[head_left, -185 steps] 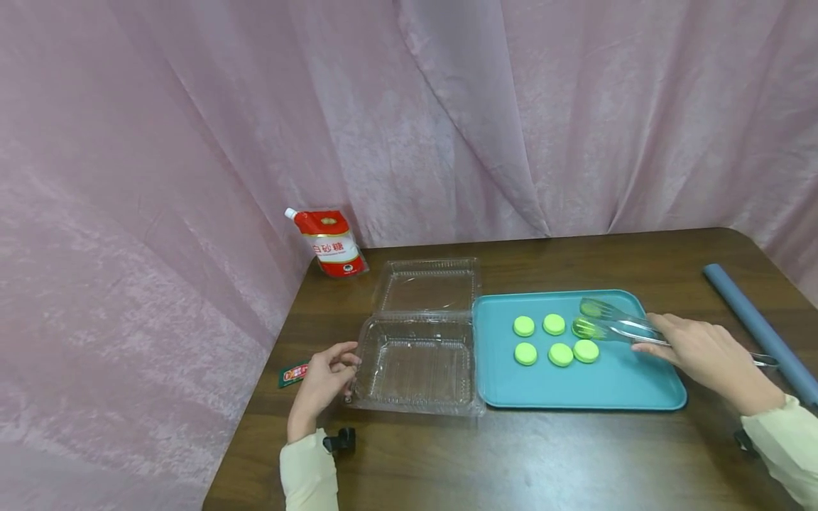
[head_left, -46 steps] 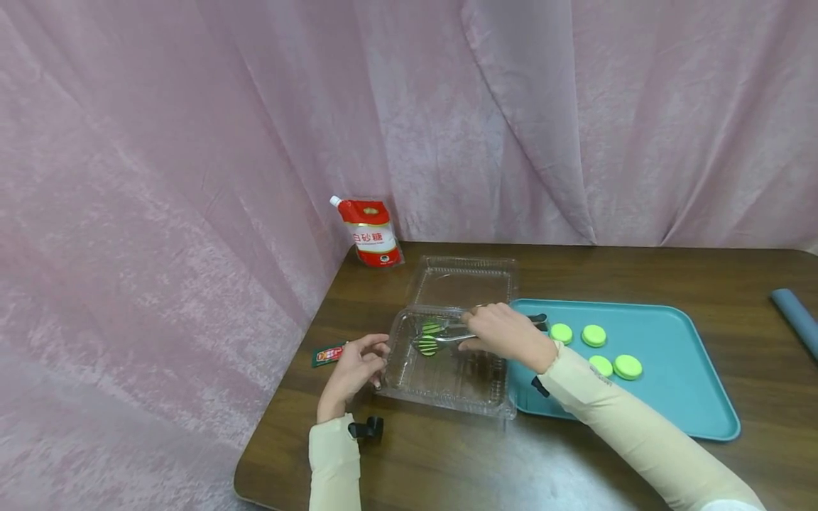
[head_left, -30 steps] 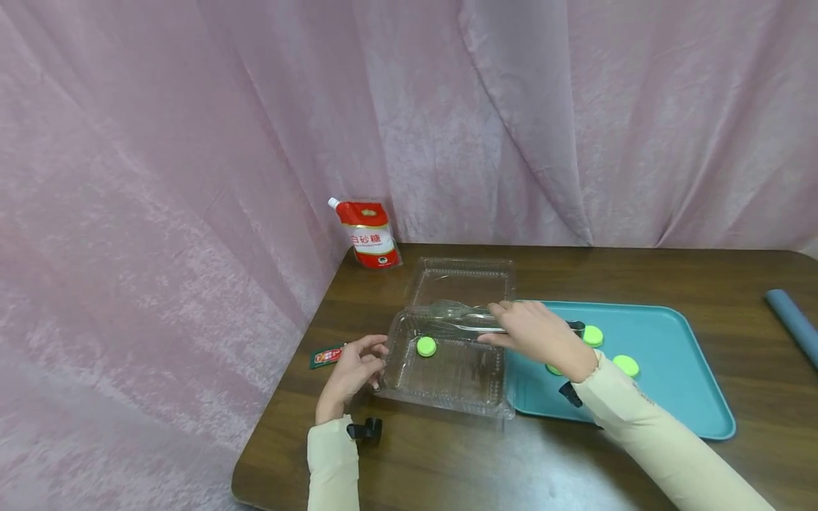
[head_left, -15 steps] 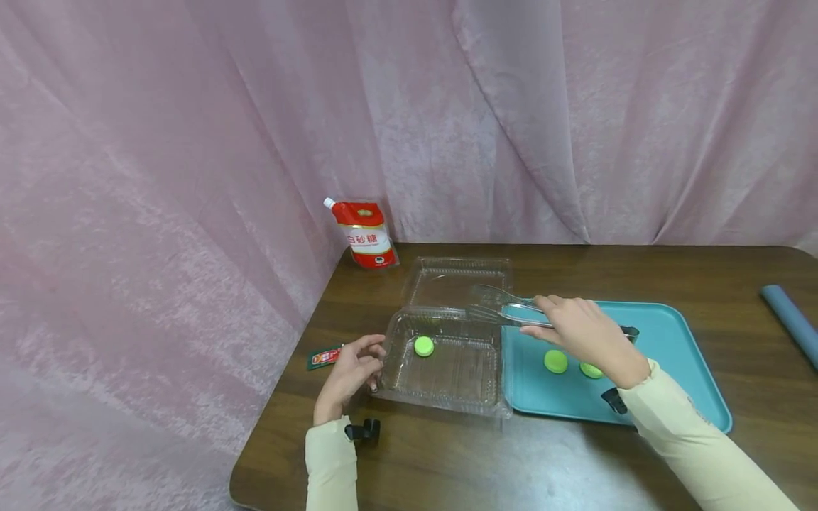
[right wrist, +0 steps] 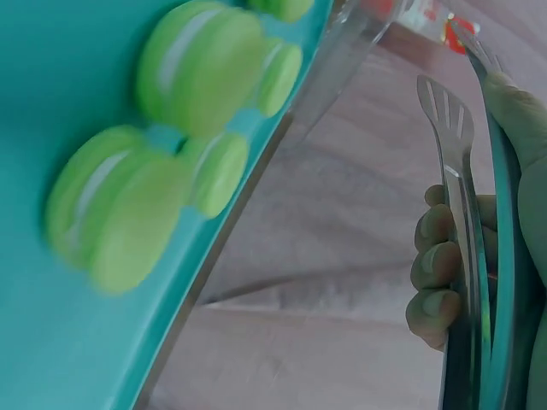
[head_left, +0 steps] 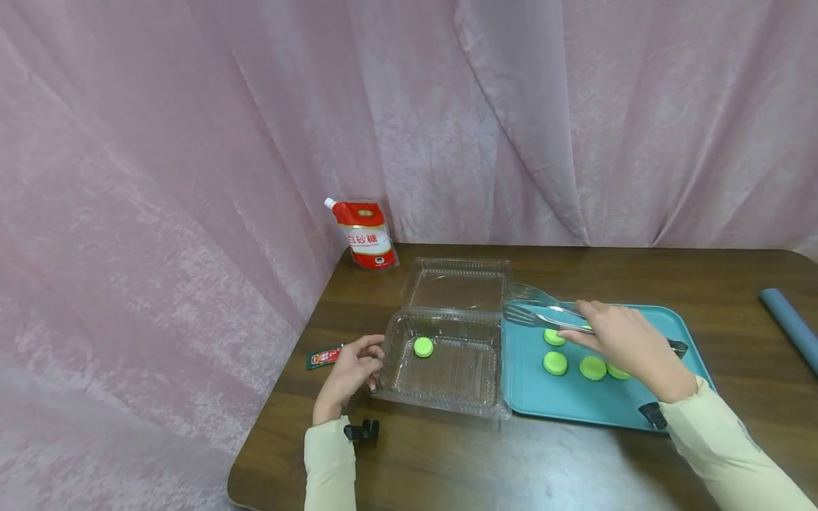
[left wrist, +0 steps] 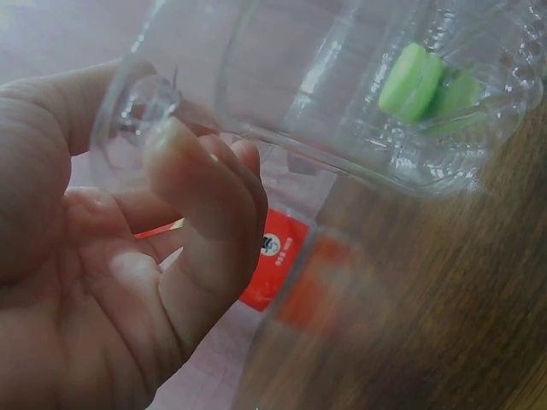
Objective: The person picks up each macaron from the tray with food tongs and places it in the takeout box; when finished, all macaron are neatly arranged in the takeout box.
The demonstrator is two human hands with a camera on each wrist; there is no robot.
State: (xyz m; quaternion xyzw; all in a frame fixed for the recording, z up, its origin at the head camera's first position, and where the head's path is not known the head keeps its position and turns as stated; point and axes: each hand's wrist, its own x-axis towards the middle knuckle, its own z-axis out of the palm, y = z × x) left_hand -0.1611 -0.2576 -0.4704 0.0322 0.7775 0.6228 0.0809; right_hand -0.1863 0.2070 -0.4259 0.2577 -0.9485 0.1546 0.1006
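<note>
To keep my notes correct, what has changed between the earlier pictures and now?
One light-green round macaron moved left from the teal rectangular tray into the clear plastic box; the silver metal tongs in the right hand released it and returned rightward. The left hand stayed at the box's edge.

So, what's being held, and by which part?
Right hand grips tongs by their arms; left hand is at the left rim of the box, hold unclear.
</note>
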